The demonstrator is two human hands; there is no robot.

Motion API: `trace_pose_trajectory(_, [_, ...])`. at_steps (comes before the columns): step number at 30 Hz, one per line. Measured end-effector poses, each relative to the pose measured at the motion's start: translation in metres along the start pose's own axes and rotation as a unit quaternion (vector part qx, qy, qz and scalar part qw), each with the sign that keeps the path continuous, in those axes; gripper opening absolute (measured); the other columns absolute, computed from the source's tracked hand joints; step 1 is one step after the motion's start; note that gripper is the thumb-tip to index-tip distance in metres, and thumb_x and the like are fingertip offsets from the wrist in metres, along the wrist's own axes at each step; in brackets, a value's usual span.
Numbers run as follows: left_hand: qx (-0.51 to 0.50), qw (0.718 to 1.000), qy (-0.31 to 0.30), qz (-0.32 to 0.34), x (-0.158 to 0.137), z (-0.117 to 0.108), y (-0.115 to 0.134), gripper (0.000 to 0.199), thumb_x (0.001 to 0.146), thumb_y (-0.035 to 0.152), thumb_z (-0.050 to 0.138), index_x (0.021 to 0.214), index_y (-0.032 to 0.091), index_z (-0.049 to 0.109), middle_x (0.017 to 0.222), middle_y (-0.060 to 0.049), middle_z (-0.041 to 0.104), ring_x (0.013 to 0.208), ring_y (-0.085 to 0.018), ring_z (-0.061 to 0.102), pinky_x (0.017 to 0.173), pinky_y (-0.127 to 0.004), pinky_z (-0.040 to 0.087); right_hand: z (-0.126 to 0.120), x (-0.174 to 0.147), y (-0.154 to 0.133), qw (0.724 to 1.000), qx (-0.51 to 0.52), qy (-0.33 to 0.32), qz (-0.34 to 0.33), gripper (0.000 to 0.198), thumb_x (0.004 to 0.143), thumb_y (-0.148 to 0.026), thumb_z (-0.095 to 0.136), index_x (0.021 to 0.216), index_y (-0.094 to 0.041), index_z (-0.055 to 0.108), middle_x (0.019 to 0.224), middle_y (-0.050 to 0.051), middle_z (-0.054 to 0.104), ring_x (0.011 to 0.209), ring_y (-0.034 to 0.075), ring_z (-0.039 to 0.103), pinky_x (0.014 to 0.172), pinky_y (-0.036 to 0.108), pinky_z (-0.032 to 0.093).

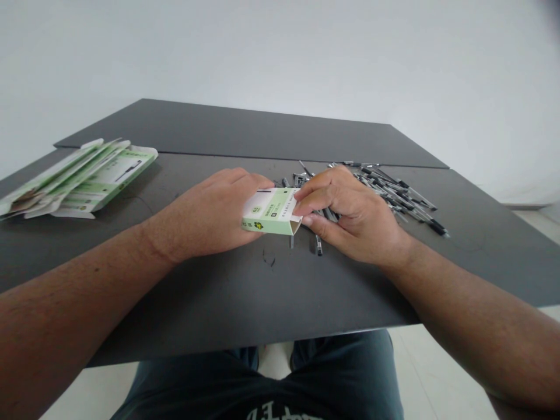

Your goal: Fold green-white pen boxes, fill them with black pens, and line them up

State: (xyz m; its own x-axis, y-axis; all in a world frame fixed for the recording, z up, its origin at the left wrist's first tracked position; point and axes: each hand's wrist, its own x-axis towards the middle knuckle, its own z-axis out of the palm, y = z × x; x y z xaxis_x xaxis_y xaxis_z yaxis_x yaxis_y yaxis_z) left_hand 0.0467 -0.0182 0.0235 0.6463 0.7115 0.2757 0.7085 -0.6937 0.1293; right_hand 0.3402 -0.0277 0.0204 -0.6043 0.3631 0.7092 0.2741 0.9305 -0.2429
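Note:
Between my hands is a small green and white pen box (272, 211), held above the table with its end facing right. My left hand (223, 207) wraps round the box's left part and hides much of it. At the right end, the fingers and thumb of my right hand (350, 213) pinch the box's edge, where an end opening shows. Black and clear pens (396, 195) lie in a loose heap behind and to the right of my right hand. Several more pens lie partly hidden under and behind the box.
On the left of the dark grey table (245, 291) lies a stack of flattened green and white boxes (109, 175), overlapping one another. A second dark table section (262, 131) adjoins at the back, against a white wall. The table's front edge is close to my lap.

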Motion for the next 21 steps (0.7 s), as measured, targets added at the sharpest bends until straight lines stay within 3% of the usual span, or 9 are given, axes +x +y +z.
trace_pose_trajectory(9, [0.008,0.999,0.014,0.048,-0.001,0.0,-0.001,0.055,0.103,0.041,0.067,0.15,0.013,0.068,0.144,-0.021,0.078,0.137,-0.041,0.072,0.122,-0.056,0.056,0.0,0.0,-0.001,1.0,0.007,-0.007,0.021,0.004,0.11,-0.031,0.079,0.113,-0.03,0.082,0.119,0.006,0.087,0.118,0.029,0.079,0.111,0.053,0.061])
trace_pose_trajectory(13, [-0.005,0.998,0.028,0.048,-0.001,0.001,-0.001,0.057,0.101,0.043,0.07,0.15,0.014,0.067,0.145,-0.019,0.078,0.137,-0.039,0.072,0.121,-0.055,0.056,0.006,-0.007,0.005,0.996,0.036,0.038,0.071,0.033,0.104,-0.044,0.089,0.131,-0.029,0.08,0.132,0.01,0.082,0.125,0.031,0.076,0.103,0.048,0.064])
trace_pose_trajectory(17, [-0.009,0.999,0.022,0.033,0.0,0.001,-0.001,0.054,0.099,0.044,0.073,0.147,0.02,0.067,0.146,-0.018,0.079,0.138,-0.04,0.072,0.122,-0.056,0.055,0.013,-0.016,0.014,0.972,0.153,0.032,0.174,0.068,0.099,-0.054,0.095,0.156,-0.025,0.072,0.136,0.01,0.08,0.116,0.026,0.079,0.093,0.038,0.066])
trace_pose_trajectory(21, [-0.01,0.999,0.03,0.039,-0.001,0.001,-0.002,0.056,0.099,0.043,0.072,0.15,0.02,0.066,0.147,-0.019,0.078,0.139,-0.041,0.072,0.122,-0.056,0.056,0.012,-0.018,0.015,0.935,0.247,-0.015,0.256,0.071,0.099,-0.058,0.095,0.157,-0.022,0.074,0.136,0.012,0.084,0.106,0.023,0.082,0.095,0.039,0.068])
